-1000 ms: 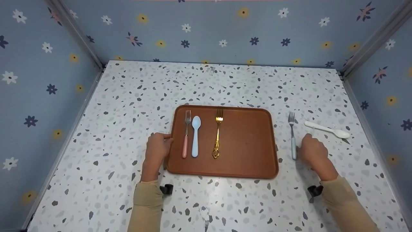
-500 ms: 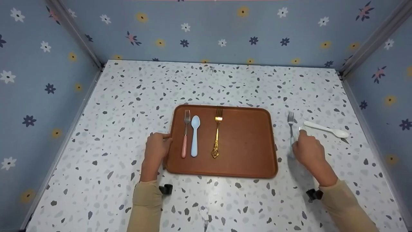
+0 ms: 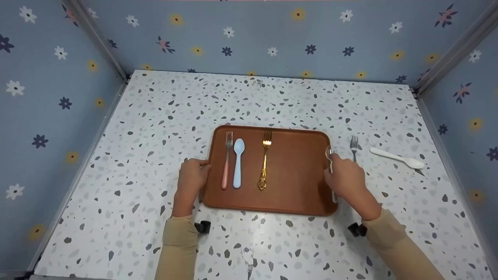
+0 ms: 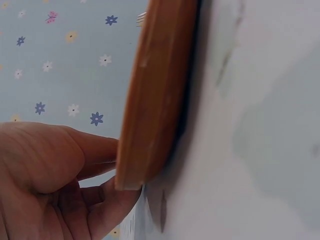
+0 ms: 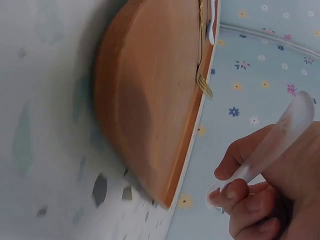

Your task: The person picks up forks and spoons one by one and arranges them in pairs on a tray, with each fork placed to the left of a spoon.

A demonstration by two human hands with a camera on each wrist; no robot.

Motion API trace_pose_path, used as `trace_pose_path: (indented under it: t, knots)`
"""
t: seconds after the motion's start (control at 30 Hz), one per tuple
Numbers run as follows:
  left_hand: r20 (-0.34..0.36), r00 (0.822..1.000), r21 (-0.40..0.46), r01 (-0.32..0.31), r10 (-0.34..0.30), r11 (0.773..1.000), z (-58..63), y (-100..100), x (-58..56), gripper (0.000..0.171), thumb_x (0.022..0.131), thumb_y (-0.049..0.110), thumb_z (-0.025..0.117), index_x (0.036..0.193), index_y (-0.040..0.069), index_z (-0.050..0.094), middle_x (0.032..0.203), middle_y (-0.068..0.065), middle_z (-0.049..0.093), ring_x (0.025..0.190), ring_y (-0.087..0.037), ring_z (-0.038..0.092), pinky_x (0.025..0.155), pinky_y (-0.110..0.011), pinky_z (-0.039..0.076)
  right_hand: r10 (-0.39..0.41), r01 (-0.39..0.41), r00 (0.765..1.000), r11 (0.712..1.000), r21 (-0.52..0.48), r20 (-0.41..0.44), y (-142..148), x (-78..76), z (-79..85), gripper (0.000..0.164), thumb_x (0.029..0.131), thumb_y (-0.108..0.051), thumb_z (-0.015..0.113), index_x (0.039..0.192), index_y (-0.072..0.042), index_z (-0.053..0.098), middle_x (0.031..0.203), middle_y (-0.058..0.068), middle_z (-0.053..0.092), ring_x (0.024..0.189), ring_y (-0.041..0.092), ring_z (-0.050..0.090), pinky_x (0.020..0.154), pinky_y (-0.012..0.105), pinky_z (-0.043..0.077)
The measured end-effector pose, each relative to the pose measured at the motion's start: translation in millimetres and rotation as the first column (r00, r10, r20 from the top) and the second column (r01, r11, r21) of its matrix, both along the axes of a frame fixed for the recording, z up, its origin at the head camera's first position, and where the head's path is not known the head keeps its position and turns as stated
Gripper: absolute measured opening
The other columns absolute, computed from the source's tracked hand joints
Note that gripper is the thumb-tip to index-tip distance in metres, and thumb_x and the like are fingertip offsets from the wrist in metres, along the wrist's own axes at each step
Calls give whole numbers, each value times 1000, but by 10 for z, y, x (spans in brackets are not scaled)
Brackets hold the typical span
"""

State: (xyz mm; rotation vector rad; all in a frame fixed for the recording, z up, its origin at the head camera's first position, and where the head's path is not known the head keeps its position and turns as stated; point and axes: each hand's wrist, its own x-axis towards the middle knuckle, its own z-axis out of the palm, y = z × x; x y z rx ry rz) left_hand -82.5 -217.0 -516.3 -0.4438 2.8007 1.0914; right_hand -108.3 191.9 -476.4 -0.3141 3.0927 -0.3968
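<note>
My left hand (image 3: 190, 177) pinches the left rim of a brown tray (image 3: 299, 171), as the left wrist view shows at the tray's edge (image 4: 150, 100). Over the tray's right rim, my right hand (image 3: 346, 177) grips a clear plastic spoon (image 5: 277, 142), its handle angled up past the palm and its bowl by the fingertips. On the tray lie a fork with a pink handle (image 3: 225, 175), a light blue spoon (image 3: 237, 167) and a gold fork (image 3: 263, 167), side by side.
Right of the tray, a fork (image 3: 354, 144) with its handle mostly hidden by my right hand lies on the speckled table (image 3: 288, 249). A white spoon (image 3: 397, 157) lies beyond it. Flowered panels (image 3: 249, 35) border the table at the back and sides.
My right hand has taken the clear spoon from beside the fork and moved left with it to the tray's right edge. My left hand stays on the tray rim.
</note>
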Motion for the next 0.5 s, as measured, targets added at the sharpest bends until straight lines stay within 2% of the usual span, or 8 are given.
trace_pose_path:
  t: [0.23,0.33,0.5]
  knots:
    - [-13,1000,17,-11,11,1000,-23,4,26,29,95,16,62,118,-1,68,112,-19,67,73,-22,61,60,-32,48,35,-36,998,999,-10,-43,-286,-103,-77,20,86,-15,64,102,-3,59,49,3,45,40,22,45,36,37,33]
    - [-15,1000,16,-11,11,1000,-21,4,29,28,95,16,62,118,-1,69,111,-18,68,74,-22,60,60,-32,48,41,-42,998,999,-32,-37,-388,-139,-109,20,86,-15,63,102,-4,58,49,2,46,40,22,46,37,37,34]
    - [-24,1000,18,-4,5,1000,2,7,20,29,95,16,62,118,-1,69,112,-18,68,72,-21,60,58,-30,46,53,-55,996,998,-31,-77,-546,-200,-188,15,85,-18,62,97,-9,57,48,3,45,40,25,48,37,41,36]
